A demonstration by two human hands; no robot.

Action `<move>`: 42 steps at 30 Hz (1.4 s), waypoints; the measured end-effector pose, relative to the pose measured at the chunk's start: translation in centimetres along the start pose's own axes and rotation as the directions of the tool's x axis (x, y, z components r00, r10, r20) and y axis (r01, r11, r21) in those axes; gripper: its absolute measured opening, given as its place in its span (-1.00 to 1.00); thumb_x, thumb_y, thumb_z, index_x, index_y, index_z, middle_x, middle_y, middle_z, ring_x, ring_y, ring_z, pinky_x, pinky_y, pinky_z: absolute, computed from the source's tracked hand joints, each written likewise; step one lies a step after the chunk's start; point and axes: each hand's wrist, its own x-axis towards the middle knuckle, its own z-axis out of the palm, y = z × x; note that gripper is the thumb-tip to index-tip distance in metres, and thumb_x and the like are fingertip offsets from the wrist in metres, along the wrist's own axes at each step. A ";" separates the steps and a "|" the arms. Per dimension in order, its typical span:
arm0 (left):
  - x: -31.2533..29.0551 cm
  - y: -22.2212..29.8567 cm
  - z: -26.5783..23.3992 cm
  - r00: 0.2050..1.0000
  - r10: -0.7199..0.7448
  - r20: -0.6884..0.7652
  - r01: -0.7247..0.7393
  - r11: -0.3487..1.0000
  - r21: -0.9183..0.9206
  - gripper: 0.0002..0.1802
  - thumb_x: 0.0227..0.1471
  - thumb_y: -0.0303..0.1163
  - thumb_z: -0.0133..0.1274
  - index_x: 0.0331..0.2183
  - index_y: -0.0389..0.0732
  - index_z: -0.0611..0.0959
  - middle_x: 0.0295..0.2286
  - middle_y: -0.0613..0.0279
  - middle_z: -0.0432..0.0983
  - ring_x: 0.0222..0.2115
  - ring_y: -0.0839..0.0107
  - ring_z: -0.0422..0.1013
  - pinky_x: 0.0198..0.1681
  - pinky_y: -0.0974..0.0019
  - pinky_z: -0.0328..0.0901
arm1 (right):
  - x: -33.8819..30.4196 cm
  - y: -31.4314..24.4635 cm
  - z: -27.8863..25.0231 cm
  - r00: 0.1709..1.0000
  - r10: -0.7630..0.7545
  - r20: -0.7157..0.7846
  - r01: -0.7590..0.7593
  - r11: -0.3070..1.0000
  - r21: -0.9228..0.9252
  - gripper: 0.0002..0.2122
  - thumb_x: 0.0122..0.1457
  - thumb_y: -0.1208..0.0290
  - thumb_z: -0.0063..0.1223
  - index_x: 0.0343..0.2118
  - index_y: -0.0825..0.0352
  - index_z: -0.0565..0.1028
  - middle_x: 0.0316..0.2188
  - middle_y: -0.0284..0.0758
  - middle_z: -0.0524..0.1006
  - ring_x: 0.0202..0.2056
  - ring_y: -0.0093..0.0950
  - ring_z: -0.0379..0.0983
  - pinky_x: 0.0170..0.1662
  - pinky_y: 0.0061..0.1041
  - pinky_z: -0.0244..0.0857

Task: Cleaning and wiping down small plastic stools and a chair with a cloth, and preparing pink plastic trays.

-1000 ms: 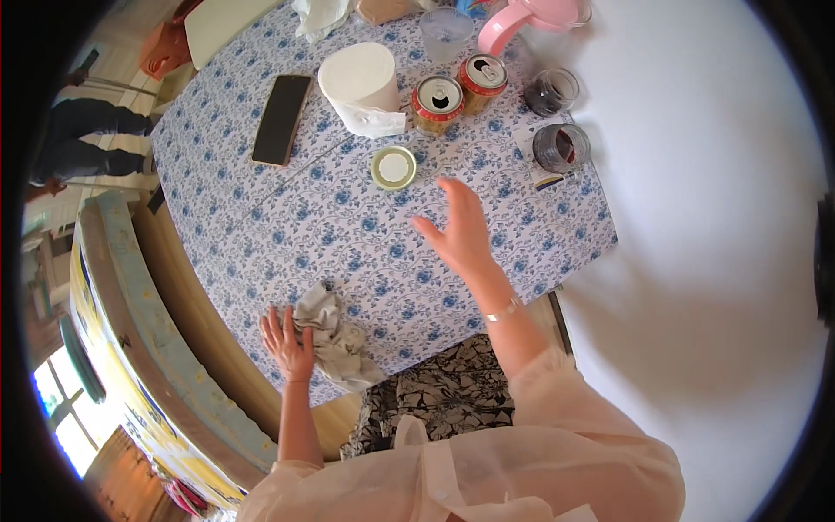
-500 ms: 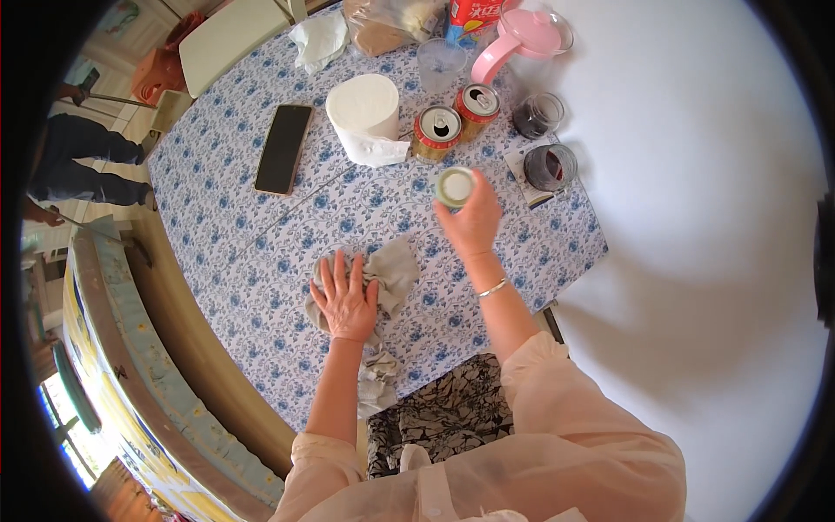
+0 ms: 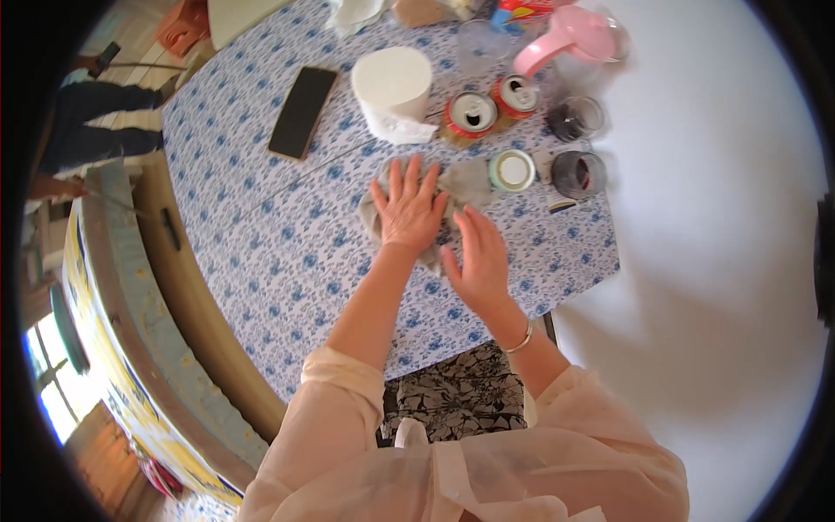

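Observation:
My left hand [image 3: 409, 204] lies flat with fingers spread on a crumpled grey cloth [image 3: 470, 181] on the flowered tablecloth [image 3: 287, 270]. Just right of it my right hand [image 3: 478, 261] is open and empty, its fingertips close to the cloth. Beyond my right fingers stands a small round container [image 3: 512, 170] with a pale green rim and white top. Close to its right is a glass with dark red liquid [image 3: 577, 175], and behind that a second glass with a dark drink [image 3: 575, 119].
Two opened drink cans [image 3: 470, 117] stand behind the cloth, next to a paper roll [image 3: 391, 91]. Left of it lies a dark phone [image 3: 303, 113]. A pink-lidded pitcher [image 3: 574, 39] and a clear cup [image 3: 484, 45] are farther back. At far left stands a person in dark trousers [image 3: 100, 122].
My right hand has let go of the round container, which now stands by the glasses, and has drawn back toward me. My left hand and the cloth have moved away from me and to the right.

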 end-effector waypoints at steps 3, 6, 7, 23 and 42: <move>0.0 -0.6 -0.1 0.996 0.091 0.025 -0.090 0.995 -0.040 -0.52 -0.01 -0.07 -0.24 -0.01 0.08 0.28 0.06 0.29 0.00 0.11 0.24 -0.16 0.09 -0.08 -0.38 | -2.0 -1.6 2.9 0.999 0.040 0.010 -0.040 0.994 0.097 -0.54 -0.02 0.29 -0.04 -0.04 0.36 0.21 -0.09 -0.09 0.25 -0.06 -0.17 0.16 -0.06 -0.25 0.04; -1.1 -4.0 -0.4 0.981 0.187 0.050 -0.188 0.982 0.012 -0.51 -0.01 -0.07 -0.22 0.00 0.08 0.27 0.07 0.30 -0.01 0.11 0.27 -0.17 0.09 -0.08 -0.30 | -1.3 -2.6 5.0 0.995 0.084 -0.060 -0.092 0.986 -0.142 -0.53 -0.01 0.27 -0.06 -0.02 0.33 0.22 -0.11 -0.14 0.27 -0.07 -0.22 0.17 -0.08 -0.25 0.01; -2.0 -5.4 -0.9 0.970 0.236 0.059 -0.239 0.969 0.060 -0.51 -0.01 -0.07 -0.22 0.00 0.08 0.27 0.07 0.31 -0.01 0.11 0.27 -0.16 0.08 -0.08 -0.26 | -0.5 -3.8 4.9 0.996 0.087 -0.037 -0.091 0.988 -0.126 -0.53 -0.01 0.27 -0.06 -0.02 0.33 0.22 -0.11 -0.14 0.27 -0.07 -0.22 0.17 -0.08 -0.25 0.01; -22.8 -12.4 -11.2 0.966 0.163 0.200 -0.151 0.986 -0.075 -0.55 -0.18 -0.27 0.05 -0.15 0.02 0.41 -0.21 0.20 0.32 -0.26 0.24 0.34 -0.33 0.24 0.30 | -9.2 -14.6 3.2 0.895 -0.116 0.431 0.066 0.989 0.129 -0.49 -0.24 0.43 0.15 -0.10 0.13 0.33 -0.17 -0.14 0.29 -0.12 -0.25 0.22 -0.08 -0.20 0.09; -10.6 1.2 0.5 0.655 0.729 0.200 -0.656 0.680 -0.329 -0.47 -0.19 -0.37 0.00 -0.08 0.11 0.34 0.02 0.39 0.09 0.11 0.30 -0.13 0.14 0.01 -0.33 | -13.6 0.8 0.7 0.972 0.224 -0.067 -0.227 0.835 -0.501 -0.46 -0.07 -0.02 -0.05 -0.07 0.21 0.27 -0.03 -0.16 0.22 -0.04 -0.21 0.14 -0.03 -0.22 0.04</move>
